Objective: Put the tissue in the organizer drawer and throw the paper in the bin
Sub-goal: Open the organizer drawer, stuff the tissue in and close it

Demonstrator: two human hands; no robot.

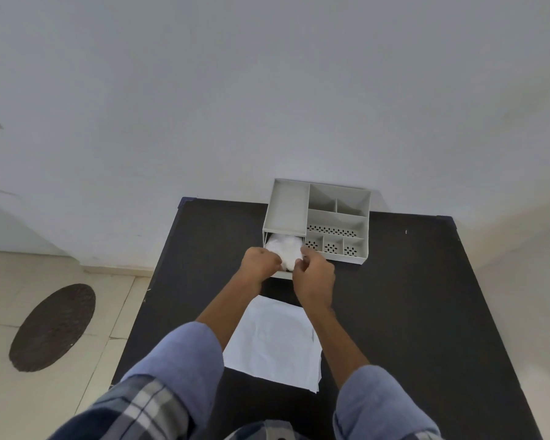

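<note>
A grey desk organizer (337,214) stands at the far edge of a black table (410,296). Its drawer (281,274) on the left side is pulled out toward me. White crumpled tissue (285,249) fills the drawer. My left hand (259,263) and my right hand (315,277) both have fingers closed on the tissue at the drawer's front. A flat white sheet of paper (273,341) lies on the table between my forearms, nearer to me.
A white wall rises right behind the organizer. A dark round woven mat (53,327) lies on the tiled floor to the left of the table. No bin is in view. The table's right half is bare black surface.
</note>
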